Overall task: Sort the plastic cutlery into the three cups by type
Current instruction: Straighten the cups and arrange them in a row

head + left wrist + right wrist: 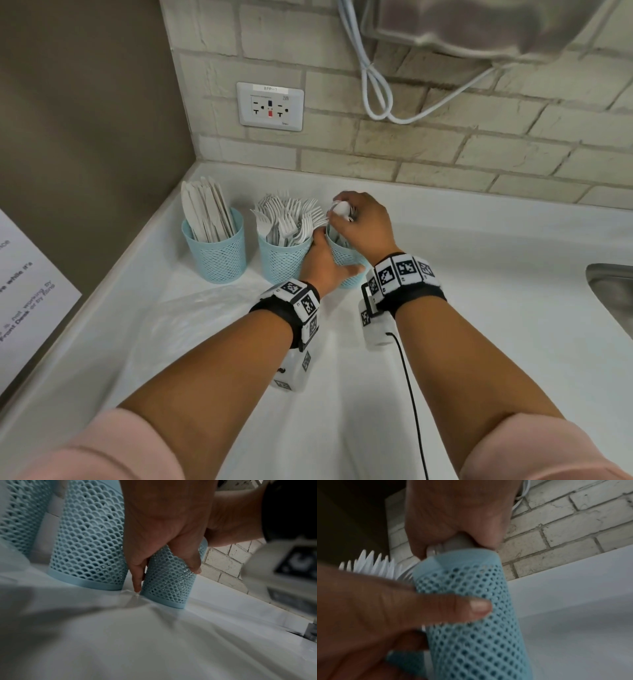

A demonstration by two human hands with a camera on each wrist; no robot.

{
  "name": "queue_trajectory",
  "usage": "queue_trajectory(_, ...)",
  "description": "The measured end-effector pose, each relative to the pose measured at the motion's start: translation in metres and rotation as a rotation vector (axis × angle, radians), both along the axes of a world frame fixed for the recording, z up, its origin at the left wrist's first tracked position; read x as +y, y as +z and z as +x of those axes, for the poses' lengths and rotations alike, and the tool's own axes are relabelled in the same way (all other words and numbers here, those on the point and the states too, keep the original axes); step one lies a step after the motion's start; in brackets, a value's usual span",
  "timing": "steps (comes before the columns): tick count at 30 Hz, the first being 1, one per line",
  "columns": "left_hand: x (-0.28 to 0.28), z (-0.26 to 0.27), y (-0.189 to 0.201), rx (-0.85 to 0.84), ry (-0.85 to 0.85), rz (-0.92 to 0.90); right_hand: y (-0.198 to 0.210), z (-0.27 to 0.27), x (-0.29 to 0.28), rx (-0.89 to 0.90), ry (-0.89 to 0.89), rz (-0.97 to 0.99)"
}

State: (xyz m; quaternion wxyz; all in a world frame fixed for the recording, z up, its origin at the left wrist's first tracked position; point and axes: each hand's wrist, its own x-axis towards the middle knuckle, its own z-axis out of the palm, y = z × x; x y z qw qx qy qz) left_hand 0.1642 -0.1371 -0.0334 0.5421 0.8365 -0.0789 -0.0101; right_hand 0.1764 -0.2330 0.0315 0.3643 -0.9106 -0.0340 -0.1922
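My left hand (323, 263) grips the right-hand mesh cup (169, 577) around its wall, thumb on the near side and fingers wrapped behind it, holding it steady on the white counter (479, 308). My right hand (359, 222) is clenched around a bundle of white plastic spoons (340, 209), bowls up, directly above the rim of that cup. The handles appear to be partly inside the cup already, though my fingers hide the point of entry and I cannot confirm how deep they sit.

The knife cup (214, 250) stands at the left, full of white knives. The fork cup (284, 257) stands in the middle, full of forks, and touches or nearly touches the cup I am loading. A clear plastic bag (191, 315) lies on the counter in front of the cups.

Hazards from this position:
1. The fork tines lean toward my right hand. A sideways motion of the bundle could snag them and pull forks out.
2. The mesh cup is light. If I release my left grip before the spoons settle, the top-heavy load could tip it.
3. Handles may catch in the mesh holes and jam the bundle if pushed at an angle.
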Motion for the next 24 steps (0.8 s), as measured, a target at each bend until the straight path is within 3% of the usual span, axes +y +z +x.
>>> queue_trajectory(4,0.001,0.001,0.000,0.010,0.003,0.013,-0.004,-0.004,-0.001,-0.241,-0.133,0.230)
queue_trajectory(7,0.000,0.001,-0.001,0.005,0.027,0.014,0.002,-0.004,-0.005,-0.268,-0.154,0.272)
queue_trajectory(9,-0.001,0.000,0.000,0.005,0.041,0.031,0.004,-0.002,-0.007,-0.196,-0.140,0.211)
queue_trajectory(12,0.000,0.001,0.001,0.014,0.035,0.031,0.009,0.002,-0.006,-0.070,-0.180,-0.047)
queue_trajectory(15,0.000,0.003,0.000,0.035,0.032,0.041,0.012,0.002,-0.001,0.025,0.007,-0.100)
queue_trajectory(17,0.001,0.004,0.000,0.044,0.034,0.046,0.005,0.002,0.000,-0.047,0.016,-0.163)
queue_trajectory(20,0.001,0.004,0.000,0.047,0.042,0.020,-0.001,0.000,-0.005,-0.151,-0.157,-0.181)
queue_trajectory(24,-0.001,0.004,0.002,0.049,0.015,0.054,-0.003,-0.006,-0.004,-0.258,0.028,-0.323)
